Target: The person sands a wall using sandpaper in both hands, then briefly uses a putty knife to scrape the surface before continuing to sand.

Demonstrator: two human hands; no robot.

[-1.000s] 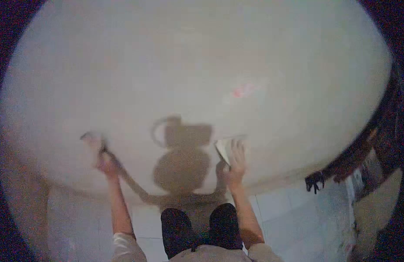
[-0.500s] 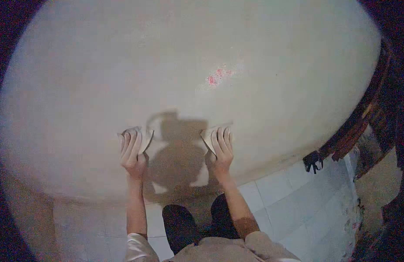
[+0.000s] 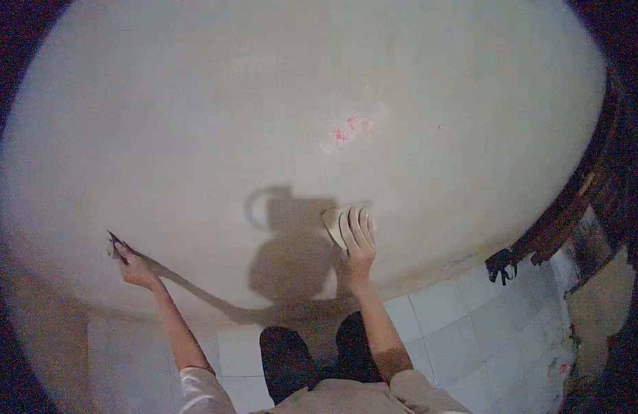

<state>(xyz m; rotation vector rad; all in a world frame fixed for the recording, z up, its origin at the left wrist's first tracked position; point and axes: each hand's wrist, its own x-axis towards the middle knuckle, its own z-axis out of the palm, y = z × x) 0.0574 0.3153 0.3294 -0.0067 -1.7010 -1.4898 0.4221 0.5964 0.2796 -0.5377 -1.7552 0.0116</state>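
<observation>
On the wall [image 3: 263, 103], sheet [image 3: 332, 222] beneath right grip [image 3: 359, 243], left grip [image 3: 130, 266] apart

Pale plastered wall [image 3: 263, 103], pink smear [image 3: 350, 129] upper centre-right. Person's shadow [image 3: 291, 241] on it, low centre. White tiled floor [image 3: 464, 324] below. Small black object [image 3: 499, 265] at the wall foot, right. Dark wooden frame [image 3: 588, 193] just beyond.

Bare left hand [image 3: 130, 265] and right hand [image 3: 358, 243], pale short sleeves [image 3: 198, 390], dark trousers [image 3: 286, 359].

Indoor room, plain plastered wall [image 3: 263, 103], tiled floor [image 3: 470, 324]
</observation>
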